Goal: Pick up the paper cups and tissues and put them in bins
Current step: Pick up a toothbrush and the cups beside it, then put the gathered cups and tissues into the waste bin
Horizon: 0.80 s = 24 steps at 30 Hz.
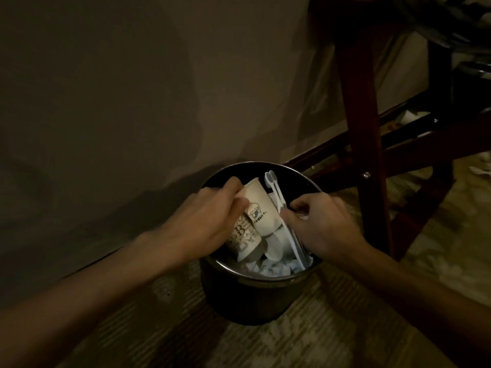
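Observation:
A dark round bin [255, 298] with a metal rim stands on the carpet by the wall. My left hand [210, 216] grips two printed paper cups over its mouth: a cream cup [261, 208] with a small blue logo and a cup [243, 237] with a large letter B. My right hand [321, 224] is curled over the bin's right side, pinching white tissue [301, 215] beside two white toothbrushes [279, 197]. More crumpled tissue [271, 268] and another white cup [275, 248] lie inside the bin.
A beige wall [132, 88] rises right behind the bin. A dark red wooden furniture leg [358, 102] and crossbars stand to the right. White scraps [481, 168] lie on the patterned carpet [305, 341] at the far right.

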### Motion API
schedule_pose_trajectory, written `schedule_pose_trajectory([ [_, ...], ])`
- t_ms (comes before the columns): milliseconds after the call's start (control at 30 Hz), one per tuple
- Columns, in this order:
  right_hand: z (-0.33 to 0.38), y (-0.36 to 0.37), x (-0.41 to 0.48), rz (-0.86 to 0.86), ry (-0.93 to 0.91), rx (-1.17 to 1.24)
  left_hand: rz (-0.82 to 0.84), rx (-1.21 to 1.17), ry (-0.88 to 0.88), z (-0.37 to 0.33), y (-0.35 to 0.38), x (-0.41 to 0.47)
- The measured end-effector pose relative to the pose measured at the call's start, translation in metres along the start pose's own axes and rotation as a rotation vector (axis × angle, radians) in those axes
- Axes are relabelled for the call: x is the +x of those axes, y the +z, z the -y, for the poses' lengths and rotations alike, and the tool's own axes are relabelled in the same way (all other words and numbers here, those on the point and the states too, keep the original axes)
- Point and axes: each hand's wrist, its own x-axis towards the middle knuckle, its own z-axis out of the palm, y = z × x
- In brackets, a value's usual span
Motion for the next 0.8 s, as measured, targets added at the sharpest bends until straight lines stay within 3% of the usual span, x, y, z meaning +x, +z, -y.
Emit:
schedule_pose_trajectory([
  [133,-0.008,-0.027,-0.026,-0.054,-0.119,0.09,-0.09,0.262,0.01,-0.013,-0.006,0.007],
  [233,-0.02,-0.061,-0.056,-0.042,-0.123,0.13,-0.205,0.214,0.178,-0.05,-0.025,0.016],
  [367,-0.05,-0.119,-0.114,-0.03,-0.036,0.152,-0.015,0.075,0.455,-0.139,-0.035,0.023],
  [533,-0.122,-0.178,-0.21,-0.037,0.141,0.08,0.14,0.182,0.788,-0.269,-0.008,0.021],
  [633,-0.185,-0.201,-0.277,-0.002,0.333,0.019,0.257,0.188,0.938,-0.353,0.044,0.013],
  [800,-0.274,-0.221,-0.39,-0.111,0.592,0.099,0.466,0.195,1.013,-0.472,0.171,-0.022],
])
